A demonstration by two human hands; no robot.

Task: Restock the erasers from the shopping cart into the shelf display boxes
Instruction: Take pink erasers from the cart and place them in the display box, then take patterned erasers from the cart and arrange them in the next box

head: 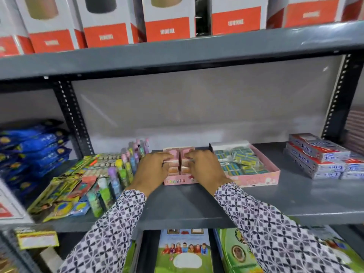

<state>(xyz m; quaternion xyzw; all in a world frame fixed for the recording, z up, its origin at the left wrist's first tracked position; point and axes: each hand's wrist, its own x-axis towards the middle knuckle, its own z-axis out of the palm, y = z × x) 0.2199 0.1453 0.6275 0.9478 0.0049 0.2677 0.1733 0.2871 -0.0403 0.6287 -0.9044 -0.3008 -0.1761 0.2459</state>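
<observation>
A small pink display box marked ERASER stands on the grey shelf, split by a dark divider into two columns of pink erasers. My left hand rests on the left column, fingers curled over the erasers. My right hand lies on the right column the same way. Whether either hand grips an eraser is hidden by the fingers. Just right of it sits a wider pink display box full of blue and yellow wrapped erasers. The shopping cart is out of view.
Left of the pink box lie pastel stick-shaped items and flat colourful packets. Blue packs are stacked further left. Red and silver cartons sit at the right. White and red boxes line the shelf above; books lie below.
</observation>
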